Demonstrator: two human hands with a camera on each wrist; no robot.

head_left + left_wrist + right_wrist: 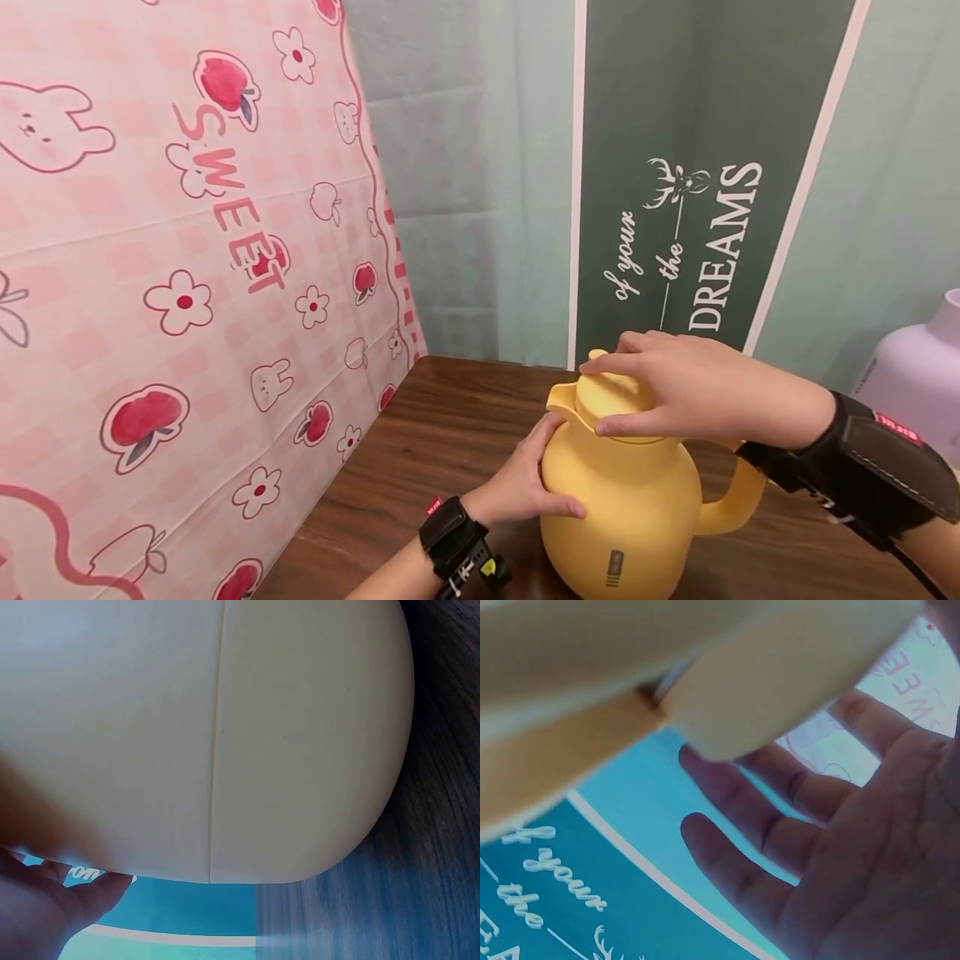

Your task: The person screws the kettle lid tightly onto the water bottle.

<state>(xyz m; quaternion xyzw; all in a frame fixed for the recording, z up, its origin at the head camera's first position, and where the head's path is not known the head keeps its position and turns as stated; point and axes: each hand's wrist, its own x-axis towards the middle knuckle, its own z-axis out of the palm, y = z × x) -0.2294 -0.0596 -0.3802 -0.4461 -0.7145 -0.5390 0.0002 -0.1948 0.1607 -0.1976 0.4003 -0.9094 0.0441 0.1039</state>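
Note:
A yellow thermos jug [622, 533] stands upright on the wooden table, its spout toward the left and its handle [738, 500] on the right. My left hand [517, 487] holds the jug's left side near the shoulder, thumb across the front and fingers round the far side. From above, my right hand [690, 383] grips the round yellow lid [600, 400], thumb at the near edge. The lid sits at the jug's mouth. In the right wrist view the outer fingers [735, 877] extend past the lid [772, 682]. The pale jug wall [315, 735] fills most of the left wrist view.
A lilac bottle-shaped vessel [911, 375] stands at the far right, partly behind the right forearm. Pink printed cloth [187, 375] hangs along the left, and a green curtain with lettering [465, 208] hangs behind. The dark wooden table [420, 450] ends at the curtain.

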